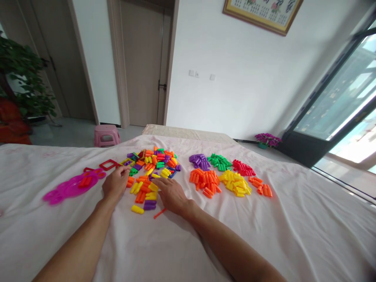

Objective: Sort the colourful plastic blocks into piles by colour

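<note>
A mixed heap of small plastic pieces [143,185] in orange, yellow, purple, green and red lies between my hands. My left hand [116,181] is at the heap's left edge, fingers closed on something I cannot make out. My right hand [170,193] reaches over the heap's right side, fingers stretched out and touching or just above yellow pieces. To the right lie single-colour piles: purple [199,161], green [219,161], red [243,167], orange [205,180] and yellow [235,183]. A few more orange pieces [266,190] lie beyond the yellow pile.
A magenta plastic tray [69,188] with red pieces on it lies at the left, near a red square frame [108,164]. An orange stick [160,213] is below my right hand. White cloth [141,246] covers the surface. A pink stool [107,135] stands behind.
</note>
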The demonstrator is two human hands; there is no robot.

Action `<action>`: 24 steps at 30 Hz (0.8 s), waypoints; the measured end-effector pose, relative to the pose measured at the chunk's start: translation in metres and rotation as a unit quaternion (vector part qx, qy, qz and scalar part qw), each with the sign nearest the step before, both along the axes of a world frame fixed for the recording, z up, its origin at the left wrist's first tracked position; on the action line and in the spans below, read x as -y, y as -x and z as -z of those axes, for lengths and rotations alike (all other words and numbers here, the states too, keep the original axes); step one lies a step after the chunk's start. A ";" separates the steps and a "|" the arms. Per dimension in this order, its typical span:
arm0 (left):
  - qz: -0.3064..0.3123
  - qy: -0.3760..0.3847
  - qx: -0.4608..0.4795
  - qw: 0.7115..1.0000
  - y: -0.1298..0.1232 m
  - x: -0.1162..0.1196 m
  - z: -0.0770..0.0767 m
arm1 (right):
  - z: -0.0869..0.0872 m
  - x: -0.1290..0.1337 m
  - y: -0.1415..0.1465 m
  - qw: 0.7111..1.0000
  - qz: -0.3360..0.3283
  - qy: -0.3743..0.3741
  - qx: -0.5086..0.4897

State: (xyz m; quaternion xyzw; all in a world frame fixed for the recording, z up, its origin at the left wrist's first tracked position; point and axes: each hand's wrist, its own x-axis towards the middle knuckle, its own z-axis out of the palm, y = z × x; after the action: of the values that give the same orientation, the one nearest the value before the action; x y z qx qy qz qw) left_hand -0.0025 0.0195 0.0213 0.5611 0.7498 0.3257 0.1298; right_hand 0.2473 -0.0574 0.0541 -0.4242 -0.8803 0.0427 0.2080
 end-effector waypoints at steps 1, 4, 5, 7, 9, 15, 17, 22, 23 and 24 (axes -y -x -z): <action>0.000 0.000 -0.001 1.000 0.000 0.000 0.000 | 0.002 -0.003 0.004 1.000 -0.003 -0.006 0.014; 0.002 -0.005 -0.007 1.000 0.000 0.001 0.000 | 0.009 -0.010 0.011 0.999 -0.012 -0.023 0.044; 0.003 -0.010 -0.009 1.000 -0.001 0.002 0.000 | 0.012 -0.011 0.012 0.999 -0.012 -0.028 0.040; 0.013 -0.046 -0.017 0.999 -0.002 0.003 0.000 | 0.016 -0.012 0.011 1.000 0.001 -0.029 -0.002; 0.046 -0.120 -0.027 0.991 -0.004 0.004 -0.002 | 0.020 -0.013 0.008 0.996 0.025 -0.013 -0.081; 0.256 -0.223 -0.028 0.940 -0.023 0.012 -0.011 | 0.032 -0.024 -0.001 0.933 0.092 0.087 -0.338; 0.300 -0.203 -0.024 0.932 -0.032 0.016 -0.013 | 0.034 -0.026 -0.001 0.911 0.095 0.120 -0.383; 0.339 -0.160 0.017 0.927 -0.045 0.020 -0.014 | 0.037 -0.022 0.001 0.891 0.100 0.138 -0.422; 0.344 -0.157 0.025 0.926 -0.045 0.020 -0.013 | 0.037 -0.022 0.001 0.891 0.101 0.135 -0.422; 0.345 -0.153 0.031 0.925 -0.045 0.020 -0.013 | 0.037 -0.023 0.000 0.891 0.102 0.128 -0.423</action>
State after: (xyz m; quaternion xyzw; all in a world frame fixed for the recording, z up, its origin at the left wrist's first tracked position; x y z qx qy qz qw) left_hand 0.0425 -0.0003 0.0348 0.7878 0.4465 0.3888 0.1699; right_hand 0.2469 -0.0346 0.0173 -0.4762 -0.6482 0.3092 0.5074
